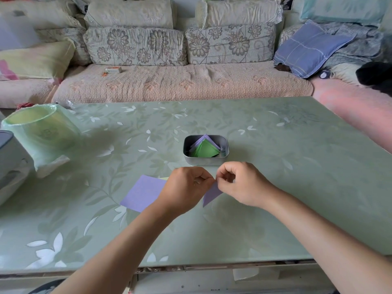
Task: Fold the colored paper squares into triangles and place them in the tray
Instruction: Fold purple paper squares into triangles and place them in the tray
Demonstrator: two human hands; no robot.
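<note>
Jointly, left grip (186,188), right grip (241,184) pinch paper (211,195)

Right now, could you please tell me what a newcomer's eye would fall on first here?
First, mid-table, the left hand and right hand pinch a purple paper between them. Just beyond sits a metal tray holding green triangles and purple triangles, and a flat purple square lies beside the left hand.

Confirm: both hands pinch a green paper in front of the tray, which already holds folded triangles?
Wrong colour. The head view shows the left hand and right hand pinching a purple paper, in front of the tray already holding folded triangles.
</note>
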